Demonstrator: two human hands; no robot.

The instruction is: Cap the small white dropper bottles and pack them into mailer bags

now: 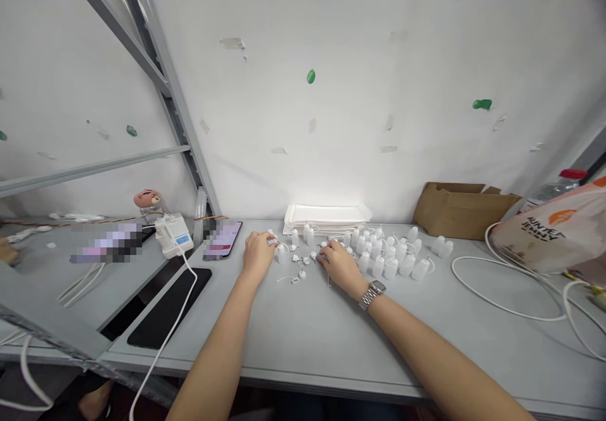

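My left hand (258,254) rests on the grey tabletop (293,326), its fingertips pinching a small white tethered cap (273,240). My right hand (338,264) lies over a scatter of loose white caps (303,260), and its fingers hide what they touch. A metal wristwatch (372,295) circles that wrist. To the right of my hands, several white plastic dropper bottles (381,250) stand in a dense group. A few more bottles (283,254) stand between my hands, and some lie on their sides at the group's right end.
A stack of white trays (326,219) stands against the wall. To the right are a cardboard box (461,211), a white cable (502,301) and a printed bag (544,231). On the left lie a phone (221,239), a white device (173,235) and a black mat (169,307).
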